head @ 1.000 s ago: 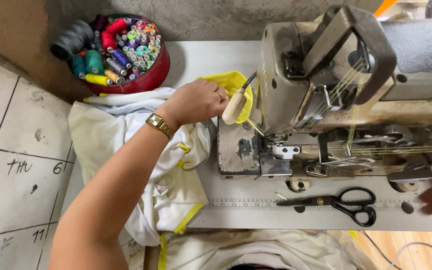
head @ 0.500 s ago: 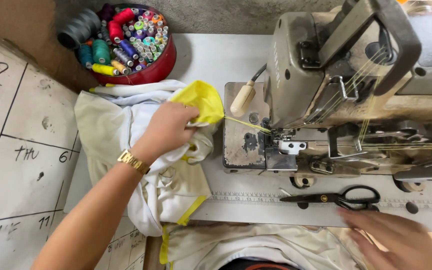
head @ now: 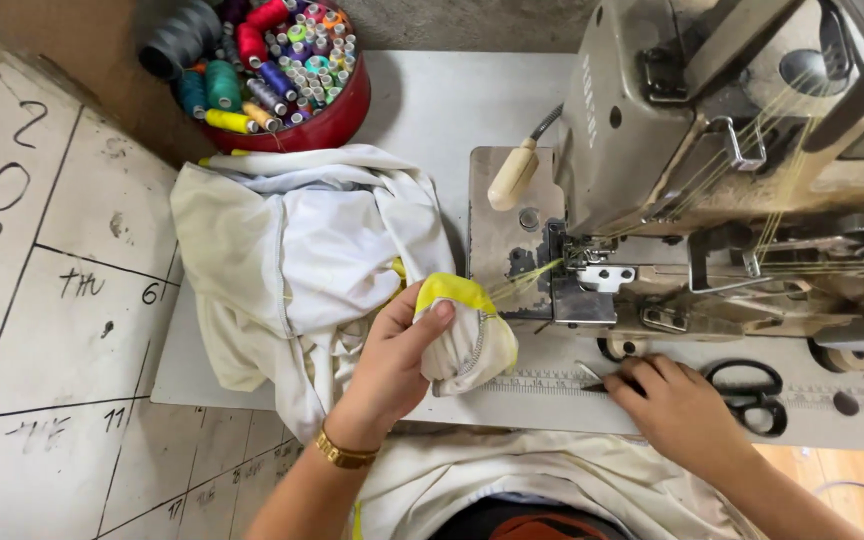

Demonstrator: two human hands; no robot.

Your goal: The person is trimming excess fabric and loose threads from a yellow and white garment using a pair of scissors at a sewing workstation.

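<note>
Left hand grip closed around a yellow-and-white fabric piece, thumb pressed on its yellow top edge; piece sits at the front of the desk, just left of the sewing machine, yellow threads running from it to the needle area. Piece is bunched, white below, stitched seam visible. Right hand rests on black scissors, fingers curled over the blades; grip not closed on them. White garment pile lies behind the left hand

Scissors blades under right hand; machine top cropped.
</note>
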